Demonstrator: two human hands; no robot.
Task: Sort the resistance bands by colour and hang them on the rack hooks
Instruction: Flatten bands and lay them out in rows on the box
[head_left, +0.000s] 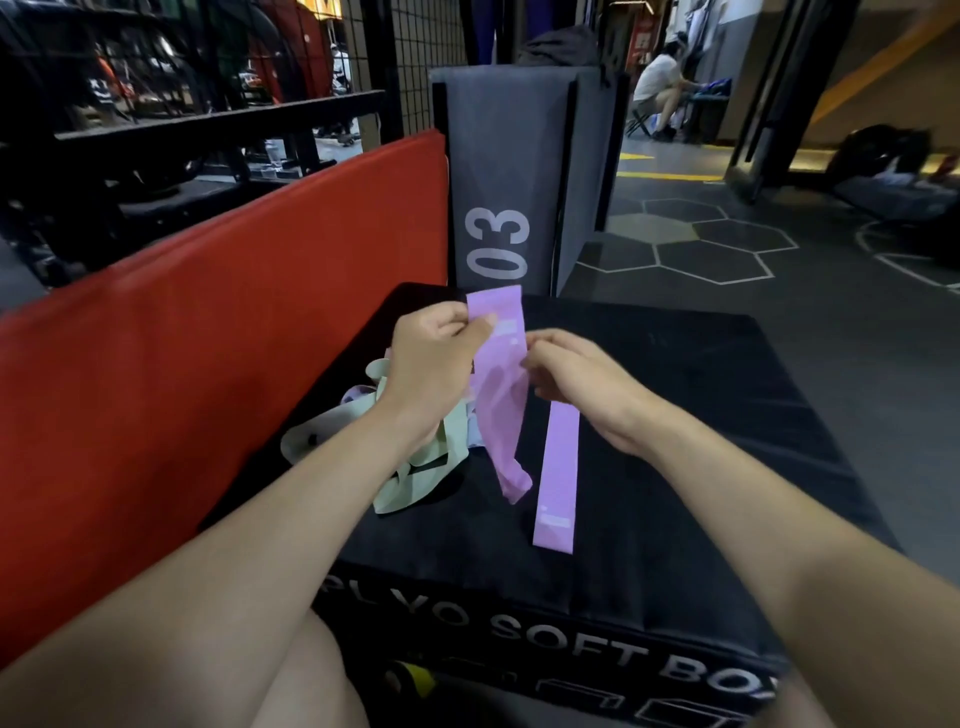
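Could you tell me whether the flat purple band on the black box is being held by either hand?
No, the flat purple band lies free on the black plyo box; both hands pinch another purple band.

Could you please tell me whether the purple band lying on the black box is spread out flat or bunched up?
Spread flat: the purple band lies straight and smooth on the black box, unlike the tangled green bands beside it.

both hands, left hand (434, 358) and right hand (576, 379), pinch a purple band (498, 374) above the black plyo box (675, 415).
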